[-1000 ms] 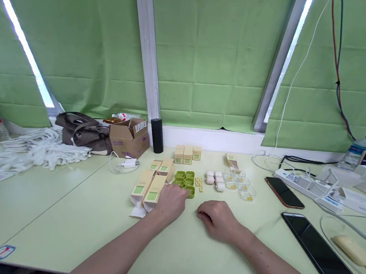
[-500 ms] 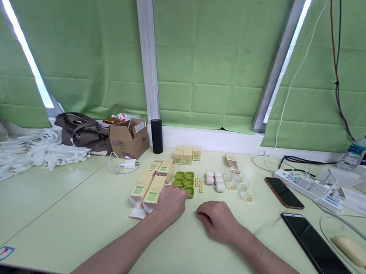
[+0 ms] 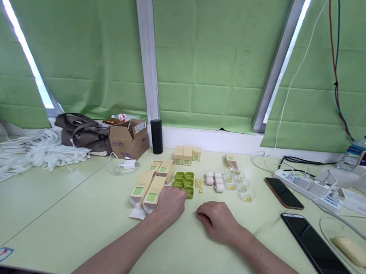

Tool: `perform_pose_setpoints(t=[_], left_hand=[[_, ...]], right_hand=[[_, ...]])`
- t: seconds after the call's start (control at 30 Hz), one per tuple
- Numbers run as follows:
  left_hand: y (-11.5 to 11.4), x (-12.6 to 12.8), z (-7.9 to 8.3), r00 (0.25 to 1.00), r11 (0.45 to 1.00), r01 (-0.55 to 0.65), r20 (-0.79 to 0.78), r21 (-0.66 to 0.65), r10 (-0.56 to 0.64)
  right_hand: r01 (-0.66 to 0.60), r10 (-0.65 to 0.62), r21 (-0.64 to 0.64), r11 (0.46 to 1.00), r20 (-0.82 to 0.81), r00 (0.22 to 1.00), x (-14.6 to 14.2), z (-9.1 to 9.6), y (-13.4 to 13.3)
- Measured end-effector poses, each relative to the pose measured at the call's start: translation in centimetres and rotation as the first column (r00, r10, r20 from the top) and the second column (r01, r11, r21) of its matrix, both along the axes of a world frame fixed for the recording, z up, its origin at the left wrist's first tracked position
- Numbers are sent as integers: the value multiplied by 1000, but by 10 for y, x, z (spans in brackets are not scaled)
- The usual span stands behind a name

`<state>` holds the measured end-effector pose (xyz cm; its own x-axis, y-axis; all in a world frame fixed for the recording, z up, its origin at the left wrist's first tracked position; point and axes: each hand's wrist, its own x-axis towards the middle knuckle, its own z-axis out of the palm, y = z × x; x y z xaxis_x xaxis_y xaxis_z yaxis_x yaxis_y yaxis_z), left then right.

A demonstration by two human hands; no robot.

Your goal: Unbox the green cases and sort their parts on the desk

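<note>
My left hand (image 3: pixel 171 203) rests on the table as a fist with nothing showing in it. It lies beside the tall cream boxes with green labels (image 3: pixel 153 191) and right by the nearest of several small green square containers (image 3: pixel 188 181). My right hand (image 3: pixel 217 220) also lies on the table, its fingers curled and nothing visible in them. Beyond the hands are tiny yellow pieces (image 3: pixel 198 183), whitish-pink rounded blocks (image 3: pixel 219 187) and clear cups with yellow bits inside (image 3: pixel 246 194). Shorter cream boxes (image 3: pixel 187 156) stand farther back.
Two phones (image 3: pixel 321 249) (image 3: pixel 283 193), a power strip (image 3: pixel 306 187) and cables lie on the right. A cardboard box (image 3: pixel 129 139), a black cylinder (image 3: pixel 156 137) and a grey bag (image 3: pixel 83 133) stand at the back left, near white straps (image 3: pixel 44 151).
Both hands and the things on the table keep their places. A blurred, hand-like shape shows at the far right edge by the white box.
</note>
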<state>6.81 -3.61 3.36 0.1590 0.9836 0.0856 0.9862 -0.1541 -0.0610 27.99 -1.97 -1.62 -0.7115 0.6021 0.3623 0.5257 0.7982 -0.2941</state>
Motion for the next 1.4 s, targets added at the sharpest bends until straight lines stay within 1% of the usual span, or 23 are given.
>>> perform_pose_setpoints(t=[0.2, 0.3, 0.37, 0.47, 0.6, 0.67, 0.73, 0.8, 0.9, 0.97, 1.03, 1.1, 1.17, 1.27, 1.4], left_hand=[[-3, 1, 1, 1000, 998, 22, -10, 60, -21], [-3, 1, 0, 999, 992, 37, -6, 121, -36], [-3, 1, -1, 998, 981, 51, 12, 185, -54], [-1, -1, -5, 991, 950, 92, 68, 298, -117], [3, -6, -6, 944, 870, 157, 188, 466, -271], [4, -8, -2, 918, 834, 161, 231, 527, -323], [5, -10, 6, 910, 816, 143, 250, 561, -332], [6, -10, 17, 916, 812, 105, 262, 574, -304], [13, -9, 35, 934, 822, 38, 272, 569, -232], [25, -9, 45, 951, 837, 33, 240, 546, -193], [41, -10, 53, 966, 863, 40, 200, 504, -162], [62, -11, 59, 978, 902, 2, 187, 431, -91], [86, -13, 61, 985, 947, -41, 175, 318, -16], [121, -14, 59, 986, 968, -54, 166, 245, 13], [160, -8, 47, 990, 984, -57, 137, 168, 34]], right_hand=[[-5, 5, 4, 1000, -1, 1000, 0, 2, -1], [-7, 7, 9, 1000, -1, 1000, 0, 1, -1], [-7, 7, 14, 1000, 0, 1000, 0, 1, 0], [-7, 7, 21, 1000, -3, 1000, 0, 1, 0], [-12, 13, 42, 999, -23, 1000, 1, 2, -2], [-18, 20, 57, 998, -38, 999, 1, 2, -4], [-29, 32, 65, 997, -46, 998, 1, 3, -4], [-41, 44, 73, 996, -41, 998, 1, 3, -5], [-44, 47, 86, 995, -31, 998, 1, 3, -5], [-40, 43, 87, 995, -30, 999, 0, 3, -4], [-38, 41, 83, 996, -30, 999, 0, 3, -3], [-38, 40, 80, 996, -25, 999, 0, 3, -3], [-38, 39, 82, 996, -18, 999, -1, 3, -3], [-34, 35, 87, 996, -6, 999, -1, 6, -4], [-28, 27, 83, 996, 8, 1000, -1, 9, -4]])
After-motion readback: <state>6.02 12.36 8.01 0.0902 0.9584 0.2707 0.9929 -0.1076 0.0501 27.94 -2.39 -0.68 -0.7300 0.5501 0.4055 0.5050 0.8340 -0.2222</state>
